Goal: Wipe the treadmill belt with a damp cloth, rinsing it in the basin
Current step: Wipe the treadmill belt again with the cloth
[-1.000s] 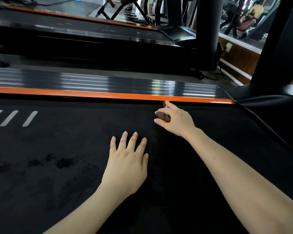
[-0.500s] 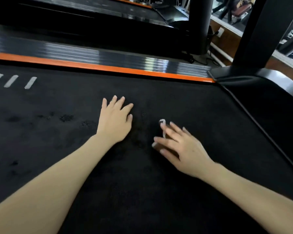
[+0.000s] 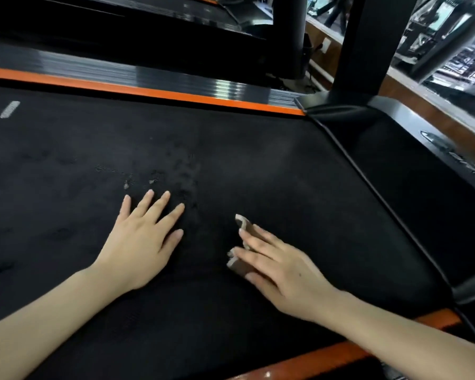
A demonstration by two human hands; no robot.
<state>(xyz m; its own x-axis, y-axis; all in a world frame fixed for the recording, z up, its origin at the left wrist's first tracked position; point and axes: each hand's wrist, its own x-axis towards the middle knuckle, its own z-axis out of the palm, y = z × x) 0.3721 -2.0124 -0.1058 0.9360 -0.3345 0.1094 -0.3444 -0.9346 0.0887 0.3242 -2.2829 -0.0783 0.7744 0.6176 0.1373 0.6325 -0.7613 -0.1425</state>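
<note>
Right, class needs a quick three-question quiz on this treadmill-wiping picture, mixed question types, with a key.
1. True or false: the left hand lies flat on the belt, holding nothing.
2. Which hand presses the cloth onto the belt? A. left B. right C. both
3. Fill in: the strip along the belt's far edge is coloured ____.

Key: 1 true; 2 B, the right hand, fingers laid over the cloth; 3 orange.

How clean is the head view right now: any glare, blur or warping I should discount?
Head view: glare streaks on the glossy side rail; top-right background smeared with motion blur; the black upright leans, likely wide-angle distortion; the left hand, right hand and cloth are fairly sharp.
</note>
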